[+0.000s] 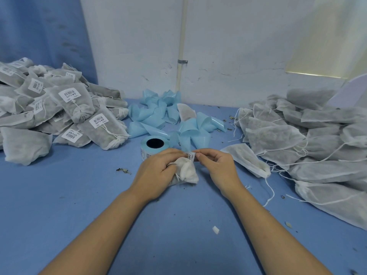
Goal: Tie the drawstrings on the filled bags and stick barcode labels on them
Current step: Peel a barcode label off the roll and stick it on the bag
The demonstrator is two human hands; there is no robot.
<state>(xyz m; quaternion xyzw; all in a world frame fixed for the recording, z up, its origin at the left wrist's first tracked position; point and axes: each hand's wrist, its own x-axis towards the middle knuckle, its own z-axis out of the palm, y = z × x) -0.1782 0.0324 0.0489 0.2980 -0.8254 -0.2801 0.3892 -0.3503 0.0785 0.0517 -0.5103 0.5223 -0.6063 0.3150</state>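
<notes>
My left hand (157, 169) grips a small white filled bag (187, 172) at the middle of the blue table, its gathered neck bunched under my fingers. My right hand (215, 164) pinches a white barcode label (191, 156) just above the bag, still beside the label strip. The label roll (153, 145), on pale blue backing, stands right behind my hands. Most of the bag's body is hidden under my left hand.
A heap of labelled, tied bags (59, 114) lies at the left. A heap of unlabelled filled bags (309, 139) with loose drawstrings fills the right. Curled blue backing scraps (168, 118) lie behind the roll. Leaf crumbs (124, 170) dot the blue table (79, 195).
</notes>
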